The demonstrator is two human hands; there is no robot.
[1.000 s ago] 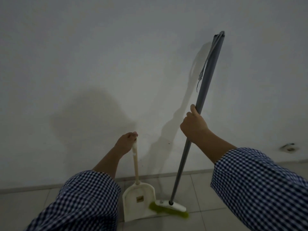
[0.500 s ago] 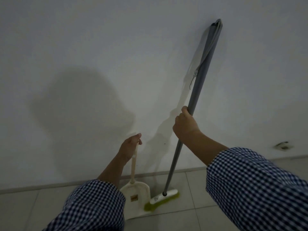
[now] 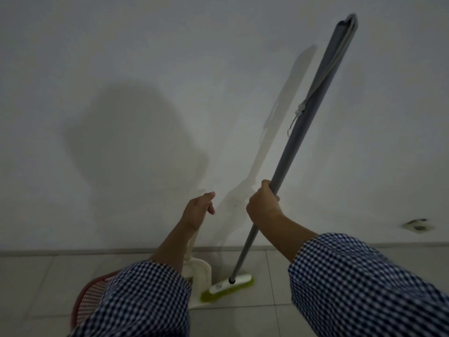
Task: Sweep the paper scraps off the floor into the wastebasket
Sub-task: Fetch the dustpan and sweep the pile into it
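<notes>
Right hand (image 3: 263,207) grips broom (image 3: 313,122) handle; left hand (image 3: 198,211) closed on dustpan (image 3: 198,271) handle, left of broom; red wastebasket (image 3: 91,295) further left.

Head view, facing down, wall (image 3: 145,69) near

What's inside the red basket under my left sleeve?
Only part of the red mesh basket shows. The left sleeve covers its opening, so its contents cannot be seen.
</notes>
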